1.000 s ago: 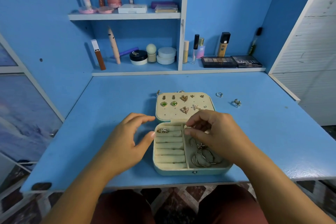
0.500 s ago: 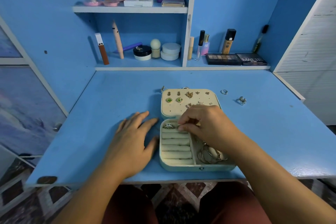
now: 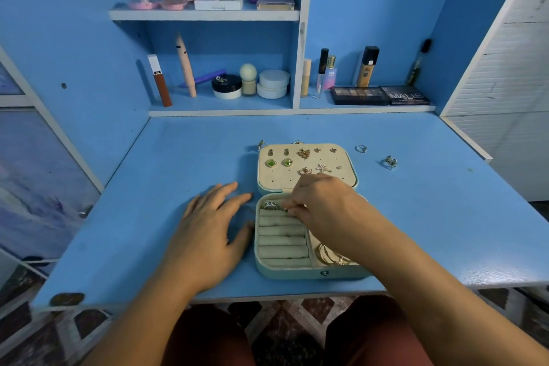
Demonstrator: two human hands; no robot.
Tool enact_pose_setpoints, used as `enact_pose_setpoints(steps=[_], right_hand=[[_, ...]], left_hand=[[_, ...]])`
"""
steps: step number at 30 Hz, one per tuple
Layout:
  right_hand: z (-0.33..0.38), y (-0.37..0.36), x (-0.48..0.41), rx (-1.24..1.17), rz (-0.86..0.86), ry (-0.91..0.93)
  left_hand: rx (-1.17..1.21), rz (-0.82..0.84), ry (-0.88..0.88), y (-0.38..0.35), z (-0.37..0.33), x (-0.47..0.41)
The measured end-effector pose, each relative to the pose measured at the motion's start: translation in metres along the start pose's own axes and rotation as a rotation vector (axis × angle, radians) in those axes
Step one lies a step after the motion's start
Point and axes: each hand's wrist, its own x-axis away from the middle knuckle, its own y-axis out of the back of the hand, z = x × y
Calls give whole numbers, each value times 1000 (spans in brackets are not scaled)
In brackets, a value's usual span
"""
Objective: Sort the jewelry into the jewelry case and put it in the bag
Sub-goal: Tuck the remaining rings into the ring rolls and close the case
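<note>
Blue-painted tabletop (image 3: 148,187) carries a job I judge to be well past halfway. At 9 o'clock of the case the left hand (image 3: 208,235) lies flat, its fingers straight and slightly spread. Its thumb is just beside the wall of the mint-green hinged jewelry case (image 3: 292,274). The cream lid panel (image 3: 276,180), at 12 o'clock, already holds the small gold and green stud earrings (image 3: 279,162). One silver ring (image 3: 271,205) sits in the top cushion roll; the rolls below it are bare. The right hand (image 3: 326,205) is over that top roll, fingers curled and pinching a small piece (image 3: 285,209), seemingly another ring. Thin gold bangles (image 3: 329,257) lie in the compartment at 5 o'clock. At 2 o'clock, well apart from the case, a plain loose ring (image 3: 361,148) and a chunkier loose ring (image 3: 390,161) lie on the tabletop. Left to do: those two rings, closing the case and bagging it. No bag is in view.
</note>
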Motion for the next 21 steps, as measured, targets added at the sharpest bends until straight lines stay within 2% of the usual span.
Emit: enact_pose_setpoints(steps=[2,4,7,9,12,16,21], right_hand=[[-5,12,2,-72,59,39],[-18,26,3,-185,0,25],[-55,43,-8,-259,-258,-176],[-88,48,-20,-157,-304,-339],[-129,47,-37,-30,-230,-496],[-156,38,-53,229,-2,-545],[-162,29,-60,94,-53,-572]], left_hand=[[-5,-1,7,0,0,0],[-22,-6,7,0,0,-1],[-35,-8,6,-1,0,-2],[-35,-6,8,-1,0,-2],[-33,-12,9,0,0,-2],[-15,-8,13,1,-1,-2],[-7,-17,8,1,0,-1]])
